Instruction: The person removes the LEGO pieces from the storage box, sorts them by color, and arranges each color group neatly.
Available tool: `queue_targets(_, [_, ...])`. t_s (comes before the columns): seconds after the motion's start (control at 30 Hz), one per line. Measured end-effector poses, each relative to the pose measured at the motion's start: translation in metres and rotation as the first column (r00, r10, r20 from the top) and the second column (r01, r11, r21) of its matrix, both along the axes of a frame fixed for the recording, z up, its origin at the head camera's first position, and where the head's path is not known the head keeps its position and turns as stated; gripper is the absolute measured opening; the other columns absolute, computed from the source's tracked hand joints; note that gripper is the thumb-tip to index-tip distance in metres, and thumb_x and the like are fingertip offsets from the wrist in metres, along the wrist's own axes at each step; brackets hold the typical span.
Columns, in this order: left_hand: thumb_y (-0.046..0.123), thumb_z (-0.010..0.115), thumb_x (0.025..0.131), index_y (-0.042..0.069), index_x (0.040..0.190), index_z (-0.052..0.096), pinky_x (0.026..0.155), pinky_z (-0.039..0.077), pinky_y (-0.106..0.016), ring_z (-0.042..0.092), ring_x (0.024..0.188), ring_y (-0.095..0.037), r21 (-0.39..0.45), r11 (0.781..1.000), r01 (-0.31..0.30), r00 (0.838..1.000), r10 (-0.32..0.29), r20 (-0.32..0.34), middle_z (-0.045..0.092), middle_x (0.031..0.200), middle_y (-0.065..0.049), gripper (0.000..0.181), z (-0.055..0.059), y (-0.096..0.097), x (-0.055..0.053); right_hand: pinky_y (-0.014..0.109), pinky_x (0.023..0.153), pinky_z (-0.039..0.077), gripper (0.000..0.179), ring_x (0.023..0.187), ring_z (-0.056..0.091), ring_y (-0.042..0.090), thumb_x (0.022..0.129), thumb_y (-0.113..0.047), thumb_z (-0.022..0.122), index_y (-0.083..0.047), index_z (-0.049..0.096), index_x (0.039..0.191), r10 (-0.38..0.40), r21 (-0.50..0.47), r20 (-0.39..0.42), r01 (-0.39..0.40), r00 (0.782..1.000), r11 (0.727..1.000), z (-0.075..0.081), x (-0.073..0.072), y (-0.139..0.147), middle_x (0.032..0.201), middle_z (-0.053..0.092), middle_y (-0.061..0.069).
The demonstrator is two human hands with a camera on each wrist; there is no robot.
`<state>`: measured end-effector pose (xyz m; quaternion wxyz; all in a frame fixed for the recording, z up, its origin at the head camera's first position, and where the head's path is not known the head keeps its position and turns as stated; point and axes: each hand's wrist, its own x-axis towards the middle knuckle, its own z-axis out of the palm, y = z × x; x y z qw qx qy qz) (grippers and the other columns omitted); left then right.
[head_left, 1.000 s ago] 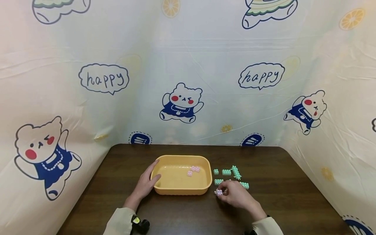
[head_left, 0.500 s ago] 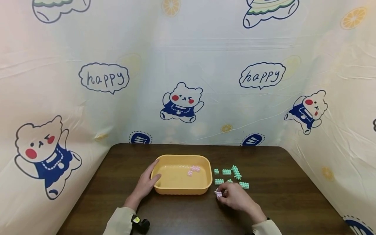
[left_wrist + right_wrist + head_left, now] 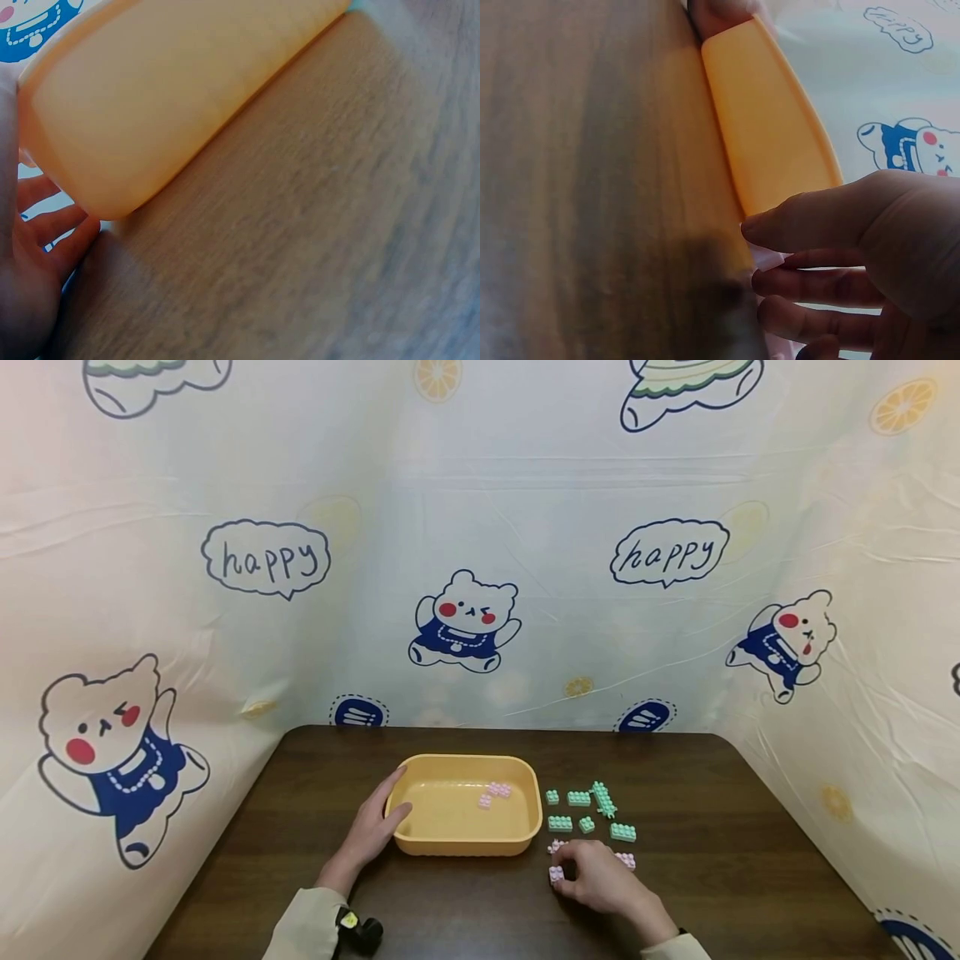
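A yellow plastic tub point(image 3: 468, 847) stands on the brown table, with several small pink toy building bricks point(image 3: 499, 790) inside. My left hand point(image 3: 369, 825) grips the tub's left end, thumb over the rim; in the left wrist view its fingers point(image 3: 69, 225) lie along the outside wall. Right of the tub, my right hand point(image 3: 600, 875) pinches a small pink brick point(image 3: 556, 875) between thumb and fingertips, low by the table; the same pink brick point(image 3: 766, 257) shows in the right wrist view. Another pink piece point(image 3: 556, 847) lies just behind these fingers, and one more pink brick point(image 3: 626, 860) is partly hidden by the hand.
Several green bricks lie right of the tub, among them a 2x4-looking brick point(image 3: 559, 824), a small one point(image 3: 587, 825) and a longer joined piece point(image 3: 603, 800). A printed cloth point(image 3: 465, 485) hangs round the table's back and sides.
My right hand has drawn the pink brick a little toward the front of the table, uncovering a small green brick and other pink pieces. My left hand and the tub stay put.
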<state>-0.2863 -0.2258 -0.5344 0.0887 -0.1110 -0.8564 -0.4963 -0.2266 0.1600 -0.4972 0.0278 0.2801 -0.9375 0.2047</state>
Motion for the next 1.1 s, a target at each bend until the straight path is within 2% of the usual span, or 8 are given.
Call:
queue_targets(0.33, [0.021, 0.059, 0.096, 0.021, 0.153, 0.031, 0.113, 0.028, -0.059, 0.032, 0.143, -0.036, 0.002, 1.000, 0.002, 1.000, -0.002, 0.010, 0.031, 0.158, -0.011, 0.064, 0.001, 0.000, -0.003, 0.029, 0.071, 0.053, 0.010, 0.080, 0.062, 0.006, 0.078, -0.022, 0.076, -0.020, 0.069, 0.084, 0.002, -0.006, -0.044, -0.003, 0.999, 1.000, -0.006, 0.002, -0.001, 0.087, 0.068, -0.010])
queue_targets(0.8, [0.020, 0.058, 0.096, 0.020, 0.153, 0.031, 0.112, 0.029, -0.060, 0.032, 0.143, -0.037, -0.003, 1.000, 0.007, 1.000, -0.007, -0.008, 0.032, 0.157, -0.013, 0.064, 0.000, 0.000, -0.003, 0.032, 0.077, 0.054, 0.013, 0.088, 0.063, 0.009, 0.077, -0.022, 0.078, -0.019, 0.071, 0.088, -0.007, -0.005, -0.030, 0.007, 1.000, 1.000, -0.011, 0.003, 0.000, 0.093, 0.069, -0.007])
queue_targets(1.1, [0.019, 0.059, 0.095, 0.017, 0.153, 0.032, 0.113, 0.029, -0.059, 0.033, 0.142, -0.037, 0.000, 1.000, 0.001, 1.000, -0.001, -0.012, 0.033, 0.157, -0.013, 0.063, -0.001, 0.000, -0.001, 0.032, 0.076, 0.054, 0.014, 0.088, 0.063, 0.011, 0.077, -0.024, 0.078, -0.020, 0.070, 0.087, -0.021, 0.010, -0.029, 0.022, 0.999, 1.000, -0.012, 0.004, -0.002, 0.094, 0.067, -0.007])
